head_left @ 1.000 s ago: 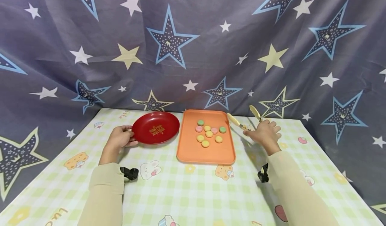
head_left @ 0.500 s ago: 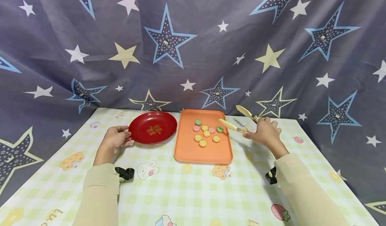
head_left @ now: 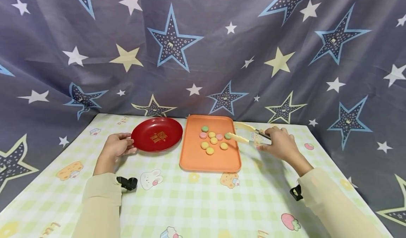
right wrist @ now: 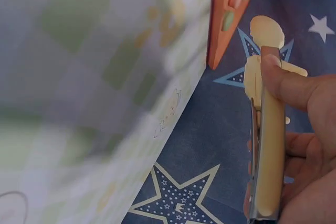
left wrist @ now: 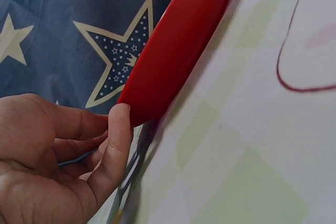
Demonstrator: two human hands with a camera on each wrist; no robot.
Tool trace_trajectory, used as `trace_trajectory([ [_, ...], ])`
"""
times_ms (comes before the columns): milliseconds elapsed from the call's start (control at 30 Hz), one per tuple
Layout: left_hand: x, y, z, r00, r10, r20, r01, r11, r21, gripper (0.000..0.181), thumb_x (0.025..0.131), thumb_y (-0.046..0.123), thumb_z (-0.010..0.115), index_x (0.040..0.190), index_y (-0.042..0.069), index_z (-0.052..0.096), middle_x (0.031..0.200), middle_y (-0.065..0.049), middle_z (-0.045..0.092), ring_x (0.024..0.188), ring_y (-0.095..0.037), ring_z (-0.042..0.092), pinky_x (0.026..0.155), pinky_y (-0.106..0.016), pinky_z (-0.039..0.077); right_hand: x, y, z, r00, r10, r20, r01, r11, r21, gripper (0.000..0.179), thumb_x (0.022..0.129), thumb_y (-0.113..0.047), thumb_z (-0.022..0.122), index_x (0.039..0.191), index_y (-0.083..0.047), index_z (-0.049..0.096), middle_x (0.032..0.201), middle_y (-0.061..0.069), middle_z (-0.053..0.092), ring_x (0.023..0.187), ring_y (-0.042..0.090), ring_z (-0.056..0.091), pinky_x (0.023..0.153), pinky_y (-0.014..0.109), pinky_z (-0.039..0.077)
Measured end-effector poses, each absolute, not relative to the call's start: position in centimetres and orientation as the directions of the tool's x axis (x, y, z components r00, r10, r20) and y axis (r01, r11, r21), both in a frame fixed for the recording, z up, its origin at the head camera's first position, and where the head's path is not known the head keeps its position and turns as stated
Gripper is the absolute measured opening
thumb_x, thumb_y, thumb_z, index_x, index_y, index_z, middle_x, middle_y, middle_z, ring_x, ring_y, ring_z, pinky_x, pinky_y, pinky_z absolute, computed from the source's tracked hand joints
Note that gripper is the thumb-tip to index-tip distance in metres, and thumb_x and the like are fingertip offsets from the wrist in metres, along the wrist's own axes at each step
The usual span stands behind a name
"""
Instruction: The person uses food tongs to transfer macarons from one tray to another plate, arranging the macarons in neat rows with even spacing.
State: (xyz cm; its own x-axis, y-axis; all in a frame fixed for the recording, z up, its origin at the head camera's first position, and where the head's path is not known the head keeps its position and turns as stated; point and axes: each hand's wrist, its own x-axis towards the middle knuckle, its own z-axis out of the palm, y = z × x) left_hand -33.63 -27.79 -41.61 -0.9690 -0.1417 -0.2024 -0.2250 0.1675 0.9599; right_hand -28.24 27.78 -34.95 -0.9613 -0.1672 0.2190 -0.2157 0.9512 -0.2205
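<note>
My left hand (head_left: 116, 147) pinches the left rim of a round red plate (head_left: 148, 136) with gold lettering; the left wrist view shows thumb and fingers at the edge of the plate (left wrist: 173, 45). On the right, my right hand (head_left: 280, 143) grips a pair of tongs (head_left: 242, 138) with cream tips and metal arms. The tongs' arms stand apart over the right edge of an orange tray (head_left: 196, 162). One tip is close to a green macaron (head_left: 227, 135); contact cannot be told. Yellow macarons (head_left: 210, 151), pink macarons (head_left: 203, 135) and another green macaron (head_left: 205, 128) lie on the tray.
A green-and-white checked tablecloth (head_left: 177, 202) with cartoon prints covers the table. Behind its far edge hangs a dark curtain (head_left: 203, 68) with stars. The plate stands just left of the tray.
My right hand has brought the tongs left and lower, from beside the tray to over its right edge. The left hand keeps hold of the plate; the head view has shifted slightly.
</note>
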Motion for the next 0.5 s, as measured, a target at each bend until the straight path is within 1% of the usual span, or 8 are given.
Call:
trace_trajectory([
  [133, -33.6, -28.1, -41.7, -0.97, -0.135, -0.2, -0.221, 0.166, 0.961, 0.056, 0.103, 0.0, 0.051, 0.155, -0.007, 0.033, 0.12, -0.017, 0.056, 0.073, -0.011, 0.071, 0.077, -0.031, 0.065, -27.5, 27.7, -35.8, -0.946, -0.225, 0.232, -0.273, 0.94, -0.204, 0.057, 0.083, -0.039, 0.085, 0.122, 0.0, 0.068, 0.118, 0.018, 0.066, 0.097, 0.038, 0.056, 0.076, 0.059, 0.049],
  [300, -33.7, -28.1, -41.7, -0.969, -0.14, -0.204, -0.227, 0.177, 0.958, 0.055, 0.103, 0.0, 0.052, 0.155, -0.007, 0.035, 0.125, -0.018, 0.054, 0.073, -0.01, 0.071, 0.077, -0.03, 0.065, -26.9, 27.6, -36.5, -0.931, -0.277, 0.239, -0.322, 0.93, -0.177, 0.054, 0.082, -0.037, 0.086, 0.119, 0.0, 0.07, 0.118, 0.016, 0.068, 0.096, 0.035, 0.058, 0.071, 0.053, 0.049],
  [500, -33.6, -28.2, -41.5, -0.966, -0.154, -0.207, -0.235, 0.188, 0.954, 0.054, 0.103, 0.001, 0.052, 0.154, -0.007, 0.036, 0.124, -0.015, 0.054, 0.073, -0.009, 0.07, 0.079, -0.029, 0.064, -26.7, 27.1, -36.7, -0.922, -0.298, 0.246, -0.343, 0.925, -0.167, 0.052, 0.081, -0.036, 0.087, 0.118, -0.002, 0.071, 0.114, 0.014, 0.069, 0.093, 0.033, 0.058, 0.07, 0.052, 0.049],
])
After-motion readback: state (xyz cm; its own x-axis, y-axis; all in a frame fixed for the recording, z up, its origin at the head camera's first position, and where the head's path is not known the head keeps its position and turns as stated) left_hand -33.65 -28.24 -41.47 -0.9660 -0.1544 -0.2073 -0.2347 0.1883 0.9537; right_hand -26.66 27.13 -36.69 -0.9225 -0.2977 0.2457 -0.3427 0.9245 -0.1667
